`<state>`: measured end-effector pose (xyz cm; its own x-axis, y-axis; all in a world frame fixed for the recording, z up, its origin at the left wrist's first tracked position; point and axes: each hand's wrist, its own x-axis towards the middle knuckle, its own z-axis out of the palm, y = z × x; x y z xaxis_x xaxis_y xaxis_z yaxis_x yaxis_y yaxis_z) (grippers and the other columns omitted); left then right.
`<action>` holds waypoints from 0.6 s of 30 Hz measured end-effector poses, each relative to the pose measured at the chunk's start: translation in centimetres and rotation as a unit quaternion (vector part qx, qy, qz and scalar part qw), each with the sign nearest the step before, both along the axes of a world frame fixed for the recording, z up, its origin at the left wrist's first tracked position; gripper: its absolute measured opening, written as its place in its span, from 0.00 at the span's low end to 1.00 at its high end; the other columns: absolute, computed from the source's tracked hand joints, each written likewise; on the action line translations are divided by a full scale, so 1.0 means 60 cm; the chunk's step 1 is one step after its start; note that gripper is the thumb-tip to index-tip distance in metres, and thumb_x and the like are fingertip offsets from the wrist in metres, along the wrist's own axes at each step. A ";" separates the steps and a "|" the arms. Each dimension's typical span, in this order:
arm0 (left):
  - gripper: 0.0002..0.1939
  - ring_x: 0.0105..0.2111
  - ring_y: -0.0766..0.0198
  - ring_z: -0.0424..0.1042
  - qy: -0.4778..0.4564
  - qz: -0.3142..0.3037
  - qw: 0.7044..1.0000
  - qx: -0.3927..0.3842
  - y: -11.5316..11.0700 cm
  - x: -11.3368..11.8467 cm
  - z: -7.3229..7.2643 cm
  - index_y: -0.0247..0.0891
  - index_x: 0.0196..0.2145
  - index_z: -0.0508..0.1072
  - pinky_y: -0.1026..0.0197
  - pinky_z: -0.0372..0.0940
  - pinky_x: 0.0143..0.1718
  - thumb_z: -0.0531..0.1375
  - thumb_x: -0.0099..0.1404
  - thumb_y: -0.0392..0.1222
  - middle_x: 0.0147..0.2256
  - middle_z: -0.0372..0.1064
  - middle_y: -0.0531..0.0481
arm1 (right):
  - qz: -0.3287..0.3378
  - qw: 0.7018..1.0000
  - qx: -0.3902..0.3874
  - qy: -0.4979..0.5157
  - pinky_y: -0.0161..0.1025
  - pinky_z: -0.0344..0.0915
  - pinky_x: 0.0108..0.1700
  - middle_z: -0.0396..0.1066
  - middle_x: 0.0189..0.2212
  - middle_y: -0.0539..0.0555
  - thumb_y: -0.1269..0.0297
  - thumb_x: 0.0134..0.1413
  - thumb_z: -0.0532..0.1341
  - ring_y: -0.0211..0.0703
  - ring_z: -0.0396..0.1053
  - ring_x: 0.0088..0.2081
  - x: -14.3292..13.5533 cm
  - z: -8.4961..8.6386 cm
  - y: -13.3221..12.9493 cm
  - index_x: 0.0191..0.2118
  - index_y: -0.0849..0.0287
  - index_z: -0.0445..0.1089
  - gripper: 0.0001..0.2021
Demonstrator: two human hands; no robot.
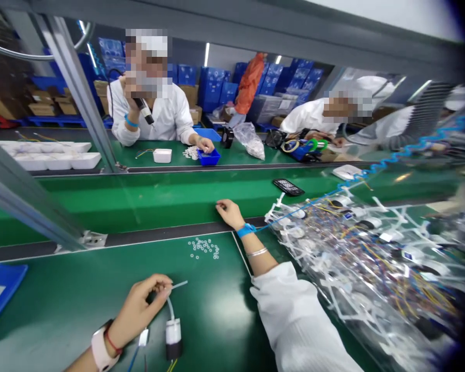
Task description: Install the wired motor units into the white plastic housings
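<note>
My left hand (pixel 145 302) is closed in a pinch on a thin white tube (pixel 179 284). The tube runs down to a small white-and-black cylinder (pixel 174 338), which has coloured wires at its lower end. Beside it, under my left wrist, is a small white connector piece (pixel 143 337) with a blue wire. My right hand (pixel 230 214) reaches out over the green conveyor belt, fingers curled together; what they hold, if anything, I cannot make out. Between the hands, several small white rings (pixel 203 247) lie scattered on the green worktop (pixel 101 289).
On the right lies a large heap of bagged, wired parts (pixel 364 253). A blue coiled hose (pixel 414 147) crosses above it. A black label-bearing piece (pixel 289 187) rests on the belt (pixel 158 199). Metal posts (pixel 75 88) stand at left. Co-workers (pixel 153 113) sit opposite.
</note>
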<state>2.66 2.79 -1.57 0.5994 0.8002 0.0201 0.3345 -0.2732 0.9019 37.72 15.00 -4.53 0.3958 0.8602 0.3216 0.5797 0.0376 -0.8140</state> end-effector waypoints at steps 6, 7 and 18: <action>0.08 0.28 0.67 0.68 -0.037 0.033 0.999 0.011 -0.008 0.006 0.010 0.33 0.36 0.71 0.66 0.63 0.32 0.57 0.60 0.39 0.28 0.71 0.48 | 0.155 0.986 -0.019 -0.063 0.44 0.65 0.39 0.72 0.28 0.57 0.60 0.43 0.59 0.46 0.69 0.31 -0.048 0.013 -0.018 0.29 0.60 0.73 0.10; 0.09 0.28 0.67 0.68 -0.046 0.032 0.998 0.016 -0.007 0.007 0.010 0.32 0.36 0.71 0.67 0.63 0.32 0.57 0.59 0.38 0.28 0.72 0.47 | 0.151 0.983 -0.034 -0.095 0.43 0.65 0.37 0.72 0.28 0.57 0.57 0.44 0.57 0.46 0.69 0.30 -0.043 0.008 -0.015 0.29 0.59 0.73 0.12; 0.12 0.30 0.69 0.70 -0.031 0.026 0.999 0.028 0.000 -0.001 0.000 0.33 0.40 0.75 0.70 0.64 0.35 0.61 0.57 0.38 0.33 0.74 0.46 | 0.083 0.995 0.018 -0.054 0.51 0.56 0.24 0.66 0.16 0.61 0.46 0.47 0.56 0.45 0.58 0.16 -0.034 -0.090 0.020 0.28 0.46 0.71 0.13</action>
<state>2.59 2.77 -1.57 0.5529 0.8271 0.1010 0.2939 -0.3070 0.9052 35.70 16.21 -9.95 0.2115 0.8979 0.3861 0.6467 0.1677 -0.7441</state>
